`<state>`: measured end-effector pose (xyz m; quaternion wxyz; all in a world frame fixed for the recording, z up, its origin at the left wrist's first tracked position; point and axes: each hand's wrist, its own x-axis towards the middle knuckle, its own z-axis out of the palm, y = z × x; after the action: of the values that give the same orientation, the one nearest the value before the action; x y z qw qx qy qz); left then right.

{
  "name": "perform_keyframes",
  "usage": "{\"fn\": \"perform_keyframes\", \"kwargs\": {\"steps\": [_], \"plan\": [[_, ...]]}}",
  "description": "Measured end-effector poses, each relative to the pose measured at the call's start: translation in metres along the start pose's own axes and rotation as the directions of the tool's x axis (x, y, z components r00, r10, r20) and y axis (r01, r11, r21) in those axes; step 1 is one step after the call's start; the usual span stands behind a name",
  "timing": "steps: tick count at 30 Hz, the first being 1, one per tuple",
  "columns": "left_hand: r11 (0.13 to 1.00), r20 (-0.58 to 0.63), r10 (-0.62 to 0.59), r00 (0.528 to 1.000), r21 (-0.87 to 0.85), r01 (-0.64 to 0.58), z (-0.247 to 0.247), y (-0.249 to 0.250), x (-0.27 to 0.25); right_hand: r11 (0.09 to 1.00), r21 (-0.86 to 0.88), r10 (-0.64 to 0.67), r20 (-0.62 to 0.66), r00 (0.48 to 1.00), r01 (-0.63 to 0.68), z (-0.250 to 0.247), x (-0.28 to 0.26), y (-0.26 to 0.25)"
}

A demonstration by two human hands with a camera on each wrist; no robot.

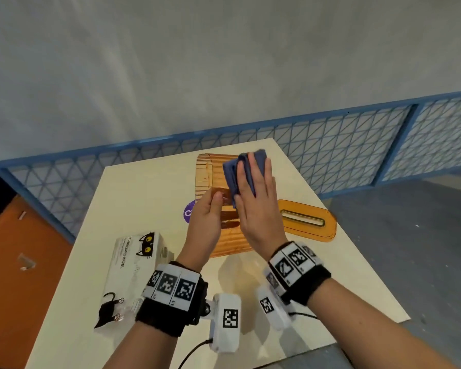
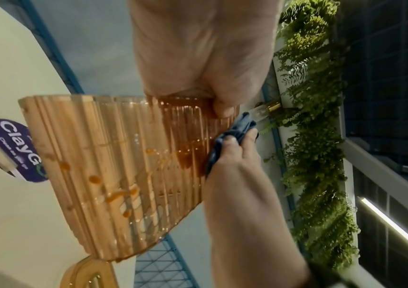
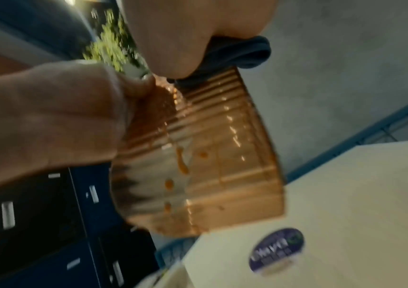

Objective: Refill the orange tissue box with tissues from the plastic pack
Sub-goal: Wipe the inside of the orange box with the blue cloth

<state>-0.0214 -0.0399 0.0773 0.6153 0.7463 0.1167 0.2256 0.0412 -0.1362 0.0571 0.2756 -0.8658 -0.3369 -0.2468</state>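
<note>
While hands (image 1: 225, 209) grip box (image 1: 205, 177), perhaps edge-lifted.

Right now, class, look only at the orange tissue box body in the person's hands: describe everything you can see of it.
The orange tissue box is translucent, ribbed plastic, open and empty, with darker orange drips and spots on its wall. It is lifted off the table and tilted. The left hand pinches its rim, thumb on one face and fingers on the other. The right hand presses a folded blue cloth against it. Its flat lid, slot upward, lies apart on the table.
</note>
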Motion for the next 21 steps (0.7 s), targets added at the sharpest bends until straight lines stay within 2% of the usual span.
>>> {"fn": "perform_keyframes", "kwargs": {"steps": [2, 4, 7, 9, 12, 17, 19, 21], "plan": [[0.998, -0.039, 0.0, 0.999, -0.064, -0.003, 0.002, 0.003, 0.003, 1.0, -0.005, 0.0, -0.043, 0.999, 0.0, -0.003, 0.003, -0.006], [0.988, -0.087, -0.023, 0.996, -0.154, 0.009, 0.001, 0.005, 0.004, 0.995, -0.05, -0.087, -0.067, 0.994, 0.084, 0.011, -0.024, -0.006], [0.973, -0.111, -0.038, 0.993, -0.229, 0.011, -0.002, 0.007, 0.004, 0.959, -0.126, -0.255, -0.005, 0.967, 0.253, 0.04, -0.087, -0.002], [0.97, -0.113, -0.061, 0.992, -0.239, 0.032, -0.003, 0.003, 0.002, 0.937, -0.178, -0.299, 0.041, 0.953, 0.301, 0.046, -0.099, 0.006], [0.97, -0.095, -0.1, 0.99, -0.23, 0.076, -0.003, -0.003, -0.001, 0.949, -0.161, -0.261, 0.073, 0.963, 0.27, 0.029, -0.067, 0.008], [0.977, -0.046, -0.122, 0.992, -0.18, 0.112, 0.001, -0.007, -0.013, 0.989, -0.004, -0.146, 0.116, 0.982, 0.147, -0.022, 0.018, -0.002], [0.979, -0.028, -0.105, 0.994, -0.176, 0.099, 0.0, -0.007, -0.015, 0.987, 0.083, -0.146, 0.139, 0.979, 0.136, -0.035, 0.04, -0.004], [0.989, 0.009, -0.06, 0.998, -0.137, 0.061, -0.002, -0.01, -0.02, 0.98, 0.187, -0.09, 0.153, 0.984, 0.061, -0.042, 0.049, -0.001]]}}
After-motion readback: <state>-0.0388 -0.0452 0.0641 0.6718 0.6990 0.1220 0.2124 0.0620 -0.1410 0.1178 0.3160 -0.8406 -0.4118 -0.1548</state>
